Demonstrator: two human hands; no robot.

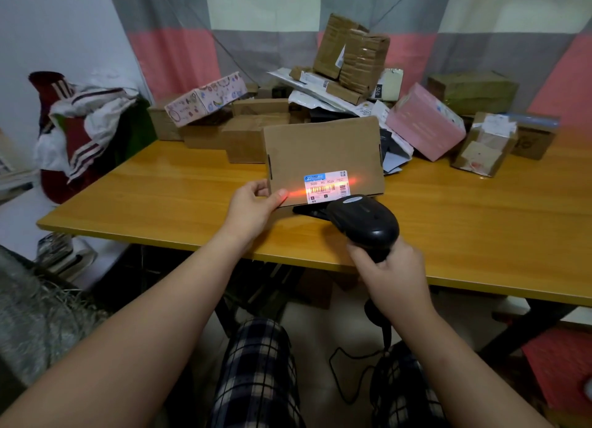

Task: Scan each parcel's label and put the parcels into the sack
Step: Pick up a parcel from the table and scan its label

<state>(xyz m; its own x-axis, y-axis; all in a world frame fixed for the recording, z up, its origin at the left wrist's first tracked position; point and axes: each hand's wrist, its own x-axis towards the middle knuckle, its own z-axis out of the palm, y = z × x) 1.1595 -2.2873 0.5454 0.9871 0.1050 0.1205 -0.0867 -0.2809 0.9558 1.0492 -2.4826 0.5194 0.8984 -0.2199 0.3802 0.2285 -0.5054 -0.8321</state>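
Upright brown parcel (323, 152), red-lit barcode label (326, 186)

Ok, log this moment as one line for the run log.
step: scanning label | left hand: holds brown parcel upright, label facing scanner | right hand: grips scanner | red beam: across label

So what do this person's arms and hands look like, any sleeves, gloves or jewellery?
The left forearm and right forearm are bare to the picture's edge, no sleeves in view. The left hand and right hand wear no gloves, and no rings, watch or bracelet show. Below them, the legs are in dark-and-white checked trousers.
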